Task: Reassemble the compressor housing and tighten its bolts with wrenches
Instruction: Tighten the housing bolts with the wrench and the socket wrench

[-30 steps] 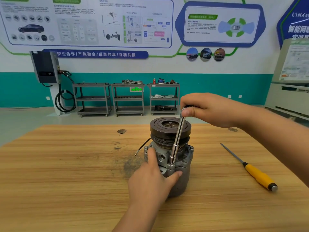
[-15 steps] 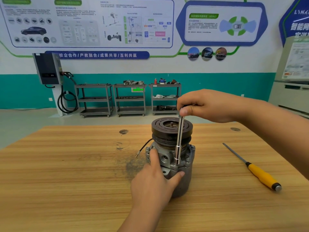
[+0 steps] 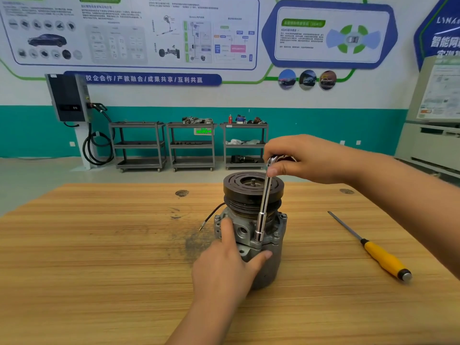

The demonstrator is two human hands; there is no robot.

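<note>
Compressor housing, a grey cast-metal cylinder with a dark grooved pulley on top, stands upright on the wooden table. Left hand grips the housing's near side, likely bracing against torque. Chrome socket wrench sits upright on the near flange bolt. Right hand pinches its bent top, probably to spin it. Yellow-handled screwdriver lies well right of the housing, untouched.

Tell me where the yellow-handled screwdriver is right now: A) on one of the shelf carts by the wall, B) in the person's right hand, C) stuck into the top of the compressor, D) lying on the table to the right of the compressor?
D: the yellow-handled screwdriver lies flat on the wooden table, apart from the compressor, while the right hand grips the socket wrench instead.
</note>
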